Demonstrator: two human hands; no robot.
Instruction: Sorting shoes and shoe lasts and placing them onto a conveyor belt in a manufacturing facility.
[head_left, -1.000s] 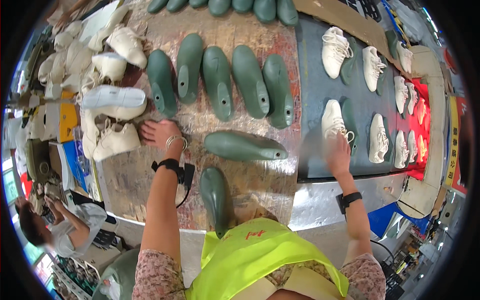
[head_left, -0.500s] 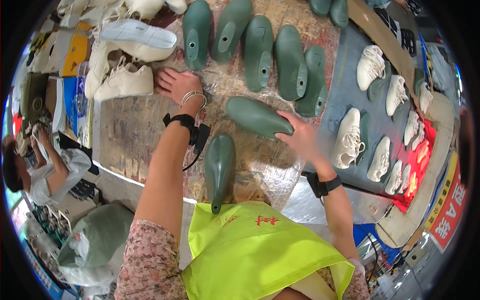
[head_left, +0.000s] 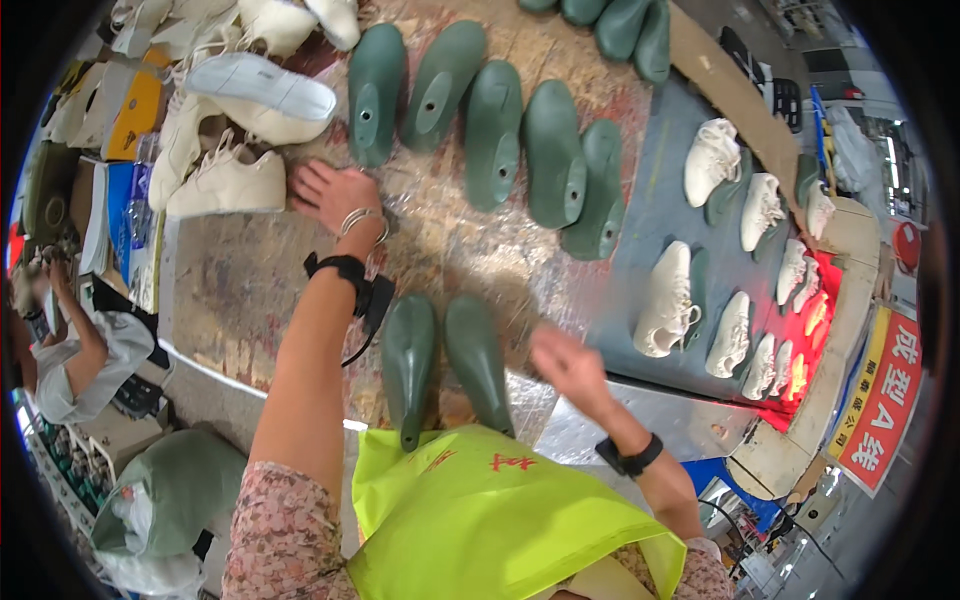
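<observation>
Two green shoe lasts stand side by side at the table's near edge, soles down: the left last [head_left: 409,350] and the right last [head_left: 474,350], their narrow ends by my yellow-green apron [head_left: 500,500]. My left hand [head_left: 335,195] lies flat on the table with its fingers spread, beside a cream sneaker [head_left: 228,185]. To the right of the two lasts is my right hand [head_left: 570,365], holding nothing, its fingertips slightly blurred. Beyond them, several more green lasts [head_left: 553,150] lie in a row with holes showing in their heel ends.
On the right a grey conveyor belt [head_left: 640,210] carries cream sneakers [head_left: 668,300] with green lasts next to them. Sneakers pile up at the far left near a yellow box [head_left: 140,110]. A person [head_left: 85,360] sits at the left. More lasts [head_left: 635,35] stand at the far edge.
My right hand has set the green last down beside the other one and let go, then moved away to the right. The left hand still rests on the table; the view has shifted slightly.
</observation>
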